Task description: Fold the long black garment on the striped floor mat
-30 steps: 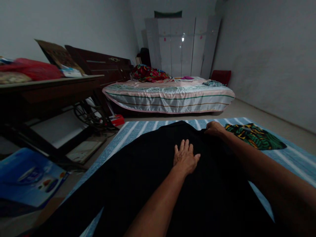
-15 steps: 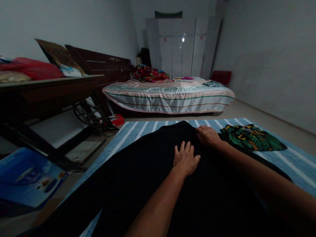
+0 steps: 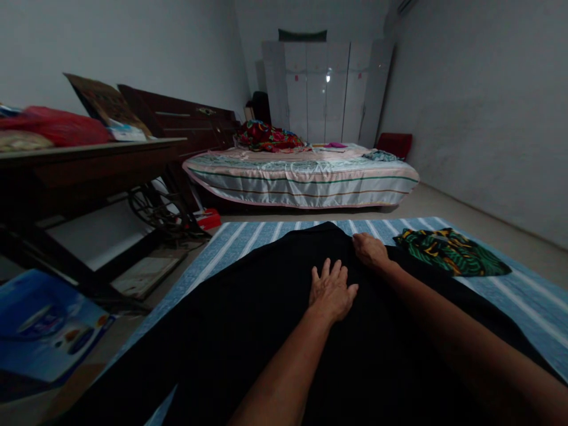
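- A black garment (image 3: 248, 307) is lying spread over a blue-and-white striped sheet (image 3: 237, 239), filling the middle and the bottom of the view; its far edge is rising to a blunt point ahead of the hands.
- At the lower left, a narrow gap in the dark fabric is showing a strip of the sheet.
- The left hand (image 3: 332, 290) is resting palm down on the garment, its fingers spreading apart and pointing away from the person; they are not gripping anything.
- The right hand (image 3: 370, 249) is touching the garment farther ahead and to the right, near its far edge, its fingers bending toward the fabric; their tips are not showing clearly, so I cannot tell whether they are pinching it.
- The right forearm is crossing above the garment's right part, which is stretching toward the right edge of the view.
- A green, black and yellow patterned cloth (image 3: 461, 257) is lying on the sheet to the right, just beside the garment.
- Beyond the sheet, a bed (image 3: 302, 177) is standing, with a red floral blanket (image 3: 266, 135) lying bunched on it.
- Pale wardrobe doors (image 3: 317, 97) are facing the room behind the bed.
- On the left, a bench (image 3: 110, 171) is carrying a red bag (image 3: 57, 126), and a blue box (image 3: 53, 331) is sitting below.
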`<state>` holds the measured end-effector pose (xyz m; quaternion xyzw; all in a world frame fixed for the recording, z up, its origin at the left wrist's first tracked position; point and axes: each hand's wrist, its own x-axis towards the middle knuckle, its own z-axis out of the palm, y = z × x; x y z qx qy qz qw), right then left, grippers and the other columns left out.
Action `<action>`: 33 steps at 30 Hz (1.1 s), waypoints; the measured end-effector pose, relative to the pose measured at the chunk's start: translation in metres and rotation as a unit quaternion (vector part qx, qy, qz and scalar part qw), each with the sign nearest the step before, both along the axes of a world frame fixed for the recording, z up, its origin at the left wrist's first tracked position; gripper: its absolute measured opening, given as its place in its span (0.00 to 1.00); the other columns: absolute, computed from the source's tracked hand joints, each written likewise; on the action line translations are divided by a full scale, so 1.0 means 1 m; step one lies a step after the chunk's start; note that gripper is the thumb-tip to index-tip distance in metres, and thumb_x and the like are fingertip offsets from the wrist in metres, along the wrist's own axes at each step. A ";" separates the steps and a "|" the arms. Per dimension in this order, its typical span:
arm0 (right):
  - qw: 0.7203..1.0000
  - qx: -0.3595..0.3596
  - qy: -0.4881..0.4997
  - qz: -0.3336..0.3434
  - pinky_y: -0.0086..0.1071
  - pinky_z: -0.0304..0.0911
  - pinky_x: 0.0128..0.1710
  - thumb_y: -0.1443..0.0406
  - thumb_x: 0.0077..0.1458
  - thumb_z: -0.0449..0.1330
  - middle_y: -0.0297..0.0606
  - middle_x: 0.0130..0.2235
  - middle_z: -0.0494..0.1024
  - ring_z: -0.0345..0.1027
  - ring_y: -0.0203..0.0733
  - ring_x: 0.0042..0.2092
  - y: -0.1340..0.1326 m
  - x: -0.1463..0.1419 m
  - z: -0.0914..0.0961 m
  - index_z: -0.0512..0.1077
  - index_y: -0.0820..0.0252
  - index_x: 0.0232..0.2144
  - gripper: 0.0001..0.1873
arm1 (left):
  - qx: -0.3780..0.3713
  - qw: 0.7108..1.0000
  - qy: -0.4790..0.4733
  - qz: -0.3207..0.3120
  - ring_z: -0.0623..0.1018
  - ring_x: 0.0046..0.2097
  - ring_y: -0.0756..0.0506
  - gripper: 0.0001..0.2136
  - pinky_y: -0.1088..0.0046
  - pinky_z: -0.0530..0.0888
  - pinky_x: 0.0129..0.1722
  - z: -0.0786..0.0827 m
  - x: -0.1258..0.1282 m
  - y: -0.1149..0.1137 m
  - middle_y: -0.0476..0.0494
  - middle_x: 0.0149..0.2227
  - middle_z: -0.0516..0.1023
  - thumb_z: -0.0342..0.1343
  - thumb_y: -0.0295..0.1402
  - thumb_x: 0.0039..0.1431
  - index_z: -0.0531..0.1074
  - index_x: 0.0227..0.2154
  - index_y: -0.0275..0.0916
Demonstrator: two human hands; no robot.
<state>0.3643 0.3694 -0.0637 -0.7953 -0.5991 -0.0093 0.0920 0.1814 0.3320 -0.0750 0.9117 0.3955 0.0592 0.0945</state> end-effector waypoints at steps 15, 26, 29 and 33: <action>0.993 -0.080 0.075 -0.033 0.28 0.61 0.32 0.61 0.52 0.57 0.44 0.37 0.79 0.72 0.43 0.38 0.041 0.008 0.027 0.78 0.62 0.37 0.14 | 0.005 1.000 -0.017 0.000 0.43 0.67 0.39 0.26 0.46 0.45 0.62 -0.001 0.001 -0.003 0.45 0.65 0.51 0.37 0.48 0.62 0.58 0.59 0.41; 0.992 -0.124 0.034 0.019 0.29 0.63 0.36 0.64 0.56 0.56 0.43 0.39 0.78 0.72 0.41 0.40 0.037 0.003 0.030 0.76 0.62 0.39 0.12 | -0.010 1.000 -0.015 0.001 0.43 0.67 0.39 0.26 0.45 0.44 0.62 0.005 0.002 -0.005 0.44 0.65 0.51 0.38 0.47 0.62 0.57 0.59 0.38; 0.986 -0.159 0.016 0.045 0.34 0.66 0.39 0.61 0.57 0.57 0.38 0.37 0.77 0.72 0.39 0.38 0.040 0.004 0.030 0.74 0.63 0.37 0.11 | -0.012 1.000 -0.014 0.001 0.43 0.66 0.38 0.26 0.45 0.44 0.62 0.006 0.002 -0.005 0.44 0.65 0.51 0.38 0.46 0.62 0.57 0.59 0.38; 0.984 -0.168 -0.026 0.050 0.39 0.66 0.44 0.60 0.58 0.58 0.39 0.41 0.75 0.70 0.40 0.42 0.043 0.003 0.025 0.72 0.63 0.39 0.12 | -0.016 1.000 -0.012 0.000 0.43 0.67 0.38 0.26 0.45 0.44 0.62 0.006 0.002 -0.005 0.44 0.65 0.51 0.38 0.46 0.62 0.57 0.59 0.39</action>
